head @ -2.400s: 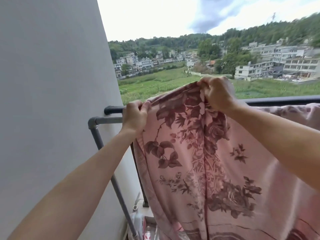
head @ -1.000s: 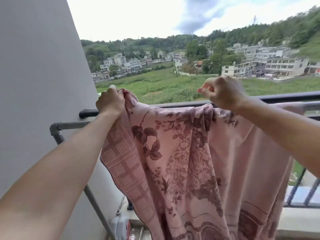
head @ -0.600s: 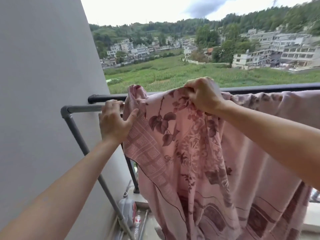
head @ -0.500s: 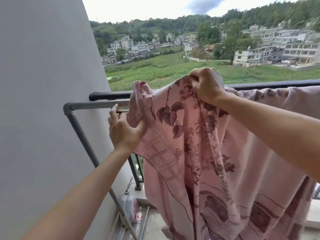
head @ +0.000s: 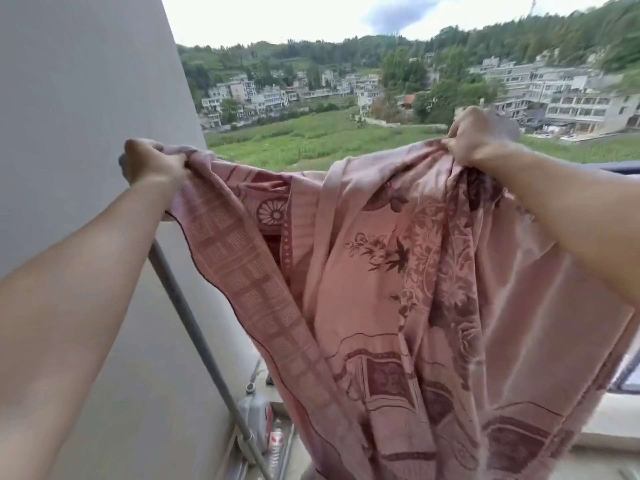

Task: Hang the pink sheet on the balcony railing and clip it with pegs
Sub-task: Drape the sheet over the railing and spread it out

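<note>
a plain grey wall (head: 79,98) fills the left of the view, and past it lie green fields, pale blocky buildings and wooded hills under a cloudy sky. the pink sheet (head: 398,289) takes up most of the middle and right, held up and stretched between 2 hands, its top edge sagging in the middle and the rest hanging in long folds toward the floor. it has a dark red floral print, a checked border down its left side and a wheel-shaped motif near the top. the left hand (head: 152,164) is closed in a fist around the sheet's upper left corner, close to the wall. the right hand (head: 474,136) is fisted on a bunch of the top edge, well apart from the left. a short piece of the dark balcony railing (head: 620,167) shows at the right edge, just behind the right forearm; whether the sheet touches it cannot be told. a grey metal pole (head: 194,327) slants down along the wall under the left forearm. at its foot stand a grey plastic jug (head: 254,415) and a small red and white can (head: 276,441), whose print is too blurred to read.
</note>
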Motion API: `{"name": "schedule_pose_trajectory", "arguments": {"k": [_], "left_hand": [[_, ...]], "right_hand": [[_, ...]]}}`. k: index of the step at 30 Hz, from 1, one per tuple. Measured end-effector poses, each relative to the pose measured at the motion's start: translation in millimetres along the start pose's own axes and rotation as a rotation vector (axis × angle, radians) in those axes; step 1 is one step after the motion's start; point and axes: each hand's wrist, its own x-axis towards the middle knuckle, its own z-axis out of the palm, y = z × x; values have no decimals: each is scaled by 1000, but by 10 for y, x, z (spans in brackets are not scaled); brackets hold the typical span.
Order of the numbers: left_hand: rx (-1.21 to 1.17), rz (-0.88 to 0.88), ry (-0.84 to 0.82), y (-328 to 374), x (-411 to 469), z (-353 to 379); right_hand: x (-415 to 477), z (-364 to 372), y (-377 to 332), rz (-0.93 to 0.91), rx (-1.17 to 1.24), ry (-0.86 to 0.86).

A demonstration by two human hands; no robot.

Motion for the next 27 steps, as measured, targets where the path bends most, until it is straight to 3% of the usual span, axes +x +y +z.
{"name": "schedule_pose_trajectory", "arguments": {"k": [3,6,9,11,13,17,18,20,23,27], "left_hand": [[16,-31,-137,-58,7,144],[131,121,-242,-168,-199,261],[214,251,-181,-216,-434,264],[255,309,-65,-272,-610,230],[173,252,-8,-419,-824,188],[-395,-460,-309,-691,-1090,294],[-398,-479,-356,-717,-1146,340],[-326,-340,-323,-668,-1188,331],[-265,-123,-123,-413,-927,168],[-236,-93,118,-73,-131,-2]], "right_hand": [[-140,-26,-186,-109,-106,-116],[-440,-38,-613,-408,60,-102],[-792,72,-1076,-689,171,-119],[-918,239,-1287,-754,145,-126],[-950,398,-1384,-734,168,-90],[-971,462,-1346,-681,262,-41],[-962,436,-1294,-666,274,-40],[-911,391,-1198,-622,292,-27],[-754,280,-1044,-551,280,-10],[-315,-11,-824,-368,251,97]]}}
